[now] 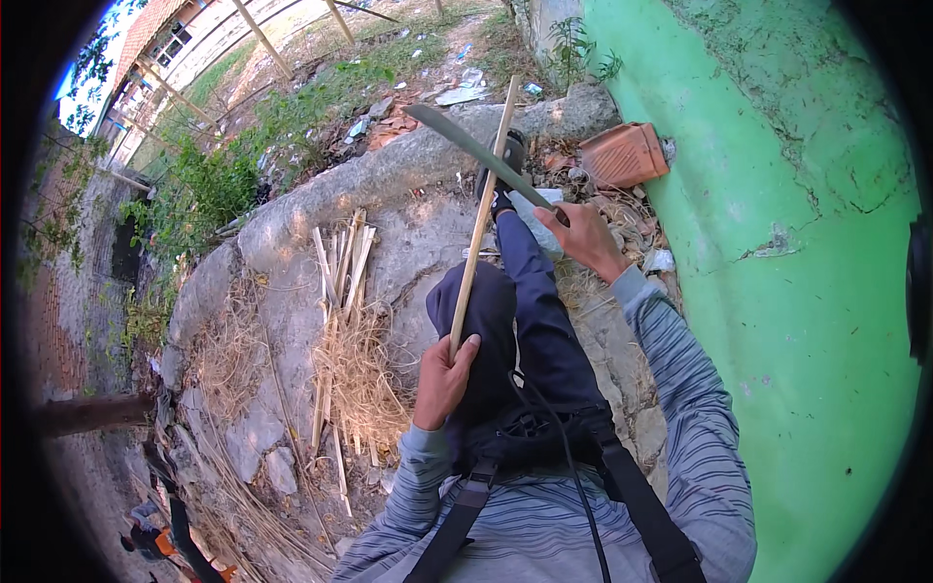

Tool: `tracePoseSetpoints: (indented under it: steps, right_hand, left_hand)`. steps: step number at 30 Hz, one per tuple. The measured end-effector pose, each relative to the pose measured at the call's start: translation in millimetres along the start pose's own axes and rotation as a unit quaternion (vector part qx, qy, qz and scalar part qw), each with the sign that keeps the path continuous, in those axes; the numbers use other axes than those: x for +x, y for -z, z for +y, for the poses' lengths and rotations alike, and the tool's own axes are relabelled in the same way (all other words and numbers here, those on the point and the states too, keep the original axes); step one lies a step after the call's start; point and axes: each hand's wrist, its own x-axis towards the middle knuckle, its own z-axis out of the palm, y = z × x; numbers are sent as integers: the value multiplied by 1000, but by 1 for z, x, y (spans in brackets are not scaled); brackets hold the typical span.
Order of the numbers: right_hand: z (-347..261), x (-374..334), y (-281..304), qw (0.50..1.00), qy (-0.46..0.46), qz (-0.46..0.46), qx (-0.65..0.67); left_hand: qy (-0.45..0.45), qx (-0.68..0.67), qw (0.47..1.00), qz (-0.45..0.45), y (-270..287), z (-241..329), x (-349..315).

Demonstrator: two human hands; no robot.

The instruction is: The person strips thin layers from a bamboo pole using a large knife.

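Note:
My left hand (pixel 446 380) is closed around the lower end of a long, pale bamboo strip (pixel 478 228), which rises past my bent knee and points away from me. In my right hand (pixel 586 240) is the handle of a machete (pixel 478 149). Its long dark blade slants up and to the left and crosses the strip in its upper part; whether the two touch I cannot tell. The handle is mostly hidden by my fingers. To the left of my knee, split bamboo strips (pixel 347 260) lie on a heap of curly shavings (pixel 360 374).
A green wall (pixel 777 321) runs close along my right side. A reddish roof tile (pixel 625 156) leans at its foot among rubble. Beyond my outstretched foot a rough stone kerb (pixel 379 175) curves across. Shrubs (pixel 219 185) and litter lie past it.

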Motion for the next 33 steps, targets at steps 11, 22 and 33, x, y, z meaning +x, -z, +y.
tracePoseSetpoints:
  steps: [11,22,33]
  right_hand:
    - [0,-6,12,994,77,-20,-81]
    - [-17,-55,6,998,14,-35,-52]
    - [17,-4,15,999,-20,6,-33]
  left_hand:
    - [56,2,998,-42,10,8,8]
    - [-25,175,984,20,2,14,-8]
    - [-112,316,939,80,-5,7,-14]
